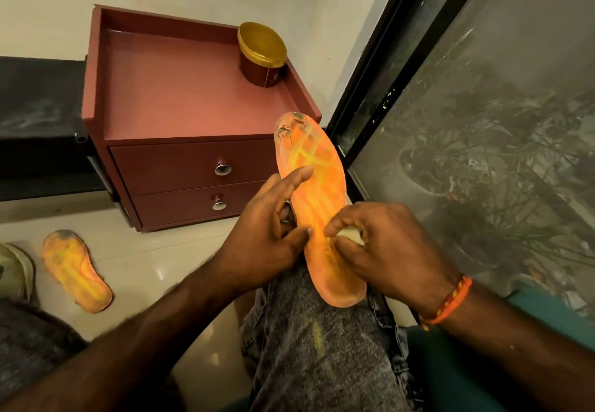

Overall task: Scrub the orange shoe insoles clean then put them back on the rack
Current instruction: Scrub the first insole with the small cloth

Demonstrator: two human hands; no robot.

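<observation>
The insole (317,205) I'm working on lies lengthwise over my knee, toe end pointing away toward the cabinet, heel end nearest me. It is bright orange with a web of yellow lines running across the forefoot and middle. Dark grey grime is smeared over the toe tip, with small black flecks along its left edge, and a duller grey film shows near the heel. The heel edge curls up a little.

My left hand (267,234) steadies it from the left side: forefinger stretched out flat across the middle of the insole, thumb tip pressed to its left edge, the other fingers tucked underneath. My right hand (383,250) is closed, thumb and fingertips pinching a small pale wad (351,234) against the insole's right half; I cannot tell what the wad is made of. An orange thread band (449,300) sits on that wrist.

Under the insole is my leg in grey mottled jeans (322,347), streaked with yellow.

The second insole (75,271) lies flat on the pale floor, far left, also orange and yellow with grey dirt at its toe, just beside a greenish shoe (16,270) at the picture's edge.

Beyond my hands stands a reddish-brown cabinet (180,89) with two drawers and metal knobs. A brown jar with a gold lid (262,54) sits on its far right corner. A dark-framed window (483,121) fills the right side.
</observation>
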